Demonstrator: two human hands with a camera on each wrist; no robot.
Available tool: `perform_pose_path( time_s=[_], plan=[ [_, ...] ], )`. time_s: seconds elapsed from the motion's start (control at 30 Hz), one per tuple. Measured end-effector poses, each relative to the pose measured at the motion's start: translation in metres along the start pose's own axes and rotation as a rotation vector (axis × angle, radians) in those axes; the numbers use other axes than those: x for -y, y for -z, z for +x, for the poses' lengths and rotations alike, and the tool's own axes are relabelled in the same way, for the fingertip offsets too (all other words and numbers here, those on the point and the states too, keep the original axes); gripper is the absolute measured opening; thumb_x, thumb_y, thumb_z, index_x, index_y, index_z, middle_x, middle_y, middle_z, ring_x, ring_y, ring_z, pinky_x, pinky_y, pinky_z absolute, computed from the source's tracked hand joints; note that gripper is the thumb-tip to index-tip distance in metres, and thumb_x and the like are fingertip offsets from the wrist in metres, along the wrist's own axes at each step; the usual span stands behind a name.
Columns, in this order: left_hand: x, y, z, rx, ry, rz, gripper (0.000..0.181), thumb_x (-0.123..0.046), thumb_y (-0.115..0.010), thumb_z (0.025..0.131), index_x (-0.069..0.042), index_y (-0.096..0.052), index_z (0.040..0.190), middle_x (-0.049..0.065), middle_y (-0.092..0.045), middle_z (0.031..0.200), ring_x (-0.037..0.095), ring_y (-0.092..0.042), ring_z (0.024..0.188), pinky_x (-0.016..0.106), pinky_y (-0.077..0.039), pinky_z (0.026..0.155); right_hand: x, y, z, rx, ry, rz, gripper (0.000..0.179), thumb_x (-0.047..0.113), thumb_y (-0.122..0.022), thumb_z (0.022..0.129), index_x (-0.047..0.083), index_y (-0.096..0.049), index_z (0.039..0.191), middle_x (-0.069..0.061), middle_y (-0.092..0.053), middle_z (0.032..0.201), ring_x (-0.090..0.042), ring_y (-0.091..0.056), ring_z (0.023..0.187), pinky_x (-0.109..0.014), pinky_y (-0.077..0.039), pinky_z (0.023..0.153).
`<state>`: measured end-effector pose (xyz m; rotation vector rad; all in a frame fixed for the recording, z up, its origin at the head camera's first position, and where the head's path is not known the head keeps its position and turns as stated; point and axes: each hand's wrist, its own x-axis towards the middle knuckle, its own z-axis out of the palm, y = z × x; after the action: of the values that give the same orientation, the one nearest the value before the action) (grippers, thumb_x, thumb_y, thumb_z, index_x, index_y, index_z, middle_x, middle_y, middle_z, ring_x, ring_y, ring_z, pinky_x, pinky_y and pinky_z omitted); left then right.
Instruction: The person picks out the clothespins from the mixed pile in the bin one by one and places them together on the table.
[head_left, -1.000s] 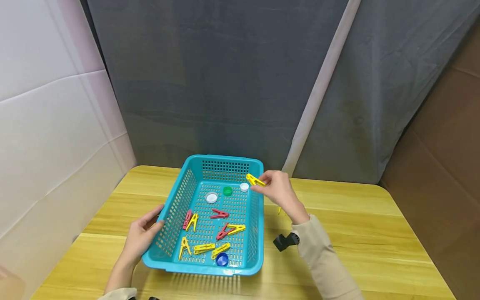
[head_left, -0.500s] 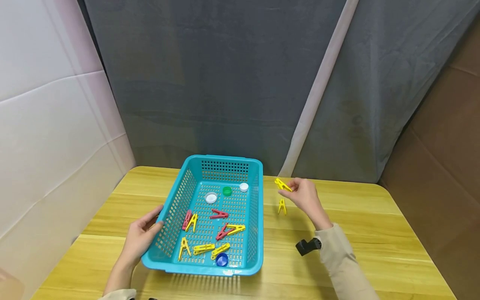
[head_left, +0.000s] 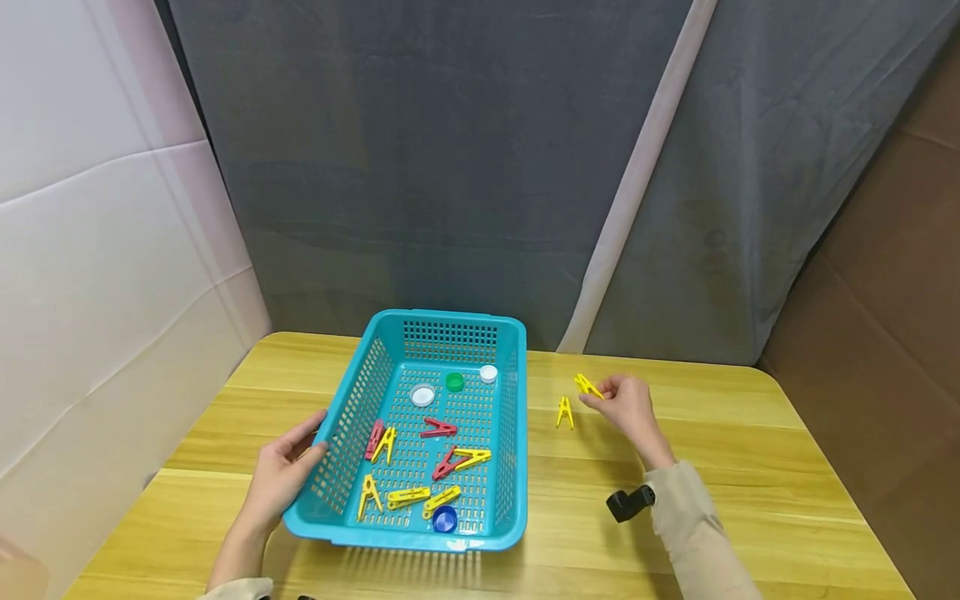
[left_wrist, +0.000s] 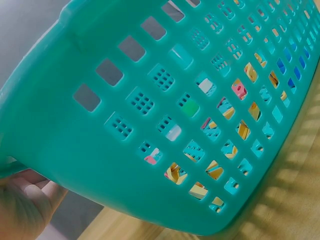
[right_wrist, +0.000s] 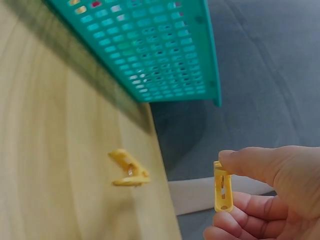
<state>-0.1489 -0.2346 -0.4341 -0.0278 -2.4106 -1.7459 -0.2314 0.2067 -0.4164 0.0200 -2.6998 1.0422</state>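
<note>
My left hand [head_left: 279, 475] grips the left rim of a turquoise plastic basket [head_left: 520, 433], thumb over the edge. In the left wrist view, part of that hand [left_wrist: 27, 205] shows below the basket's wall [left_wrist: 75, 145]. To the right of the basket, my right hand [head_left: 628, 412] pinches a yellow clothespin [head_left: 588, 386] between thumb and fingers, over the tabletop. The right wrist view shows this clothespin [right_wrist: 223, 189] end-on at the fingertips. Another yellow clothespin [head_left: 565, 412] lies on the table just left of the right hand.
Inside the basket are several yellow and red clothespins [head_left: 438, 428], plus a green cap [head_left: 454, 382], a blue cap [head_left: 445, 519] and white caps [head_left: 422, 395]. A grey curtain [head_left: 450, 167] hangs behind the wooden table [head_left: 720, 500].
My right hand has carried the yellow clothespin from over the basket's right rim to the right and lower, past the one on the table. The left hand and basket stay put.
</note>
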Motion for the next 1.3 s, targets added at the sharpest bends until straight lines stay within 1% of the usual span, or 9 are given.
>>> perform_pose_path(
  time_s=[0.33,0.57,0.63,0.8,1.03,1.13,1.3],
  plan=[
    [0.0,0.0,-0.001,-0.001,-0.002,0.004,0.044,0.001,-0.052,0.092,0.011,-0.042,0.134,0.033,-0.048,0.127,-0.011,-0.053,0.092,0.016,-0.052,0.07,-0.02,-0.013,-0.003,0.021,-0.122,-0.036,0.027,0.017,-0.078,0.076,-0.005,-0.063,0.077,-0.008,-0.057,0.067,-0.018,-0.048,0.06,-0.025,-0.039,0.053],
    [0.0,0.001,0.0,0.003,0.012,-0.004,0.044,0.001,-0.052,0.093,0.011,-0.042,0.135,0.033,-0.047,0.128,-0.012,-0.051,0.092,0.016,-0.052,0.07,-0.03,-0.023,-0.003,0.049,-0.261,-0.045,0.028,0.023,-0.077,0.076,-0.001,-0.062,0.076,-0.006,-0.058,0.067,-0.016,-0.049,0.058,-0.025,-0.04,0.051],
    [0.0,0.001,0.0,0.006,0.011,-0.005,0.044,0.001,-0.052,0.093,0.011,-0.041,0.135,0.034,-0.047,0.129,-0.012,-0.051,0.092,0.015,-0.051,0.07,-0.031,-0.026,-0.003,0.048,-0.284,-0.052,0.028,0.023,-0.077,0.076,0.0,-0.062,0.075,-0.007,-0.059,0.067,-0.017,-0.05,0.058,-0.025,-0.04,0.051],
    [0.0,0.001,0.001,0.003,0.009,-0.003,0.044,0.002,-0.052,0.092,0.011,-0.042,0.135,0.033,-0.047,0.128,-0.012,-0.051,0.092,0.015,-0.051,0.07,-0.033,-0.033,-0.003,0.029,-0.307,-0.063,0.03,0.023,-0.078,0.075,0.002,-0.058,0.068,-0.006,-0.055,0.065,-0.018,-0.048,0.059,-0.026,-0.038,0.05],
    [0.0,0.001,0.001,0.006,0.022,0.006,0.045,0.001,-0.052,0.093,0.011,-0.041,0.135,0.033,-0.047,0.129,-0.012,-0.051,0.092,0.015,-0.051,0.071,-0.032,-0.04,-0.002,0.05,-0.322,-0.1,0.041,0.024,-0.077,0.076,0.01,-0.045,0.054,0.003,-0.037,0.051,-0.013,-0.034,0.05,-0.024,-0.029,0.045],
    [0.0,0.0,0.001,0.004,0.02,0.002,0.044,0.001,-0.052,0.092,0.011,-0.042,0.135,0.033,-0.047,0.129,-0.012,-0.051,0.092,0.014,-0.051,0.071,-0.032,-0.043,-0.002,0.078,-0.336,-0.106,0.045,0.025,-0.077,0.076,0.012,-0.041,0.052,0.004,-0.032,0.049,-0.011,-0.029,0.047,-0.024,-0.027,0.043],
    [0.0,0.001,0.001,0.005,0.018,0.009,0.045,0.001,-0.052,0.093,0.01,-0.041,0.135,0.032,-0.047,0.13,-0.013,-0.049,0.093,0.013,-0.05,0.072,-0.031,-0.046,-0.003,0.107,-0.346,-0.118,0.044,0.028,-0.076,0.076,0.011,-0.042,0.055,0.003,-0.034,0.051,-0.011,-0.031,0.048,-0.024,-0.027,0.044]
  ],
)
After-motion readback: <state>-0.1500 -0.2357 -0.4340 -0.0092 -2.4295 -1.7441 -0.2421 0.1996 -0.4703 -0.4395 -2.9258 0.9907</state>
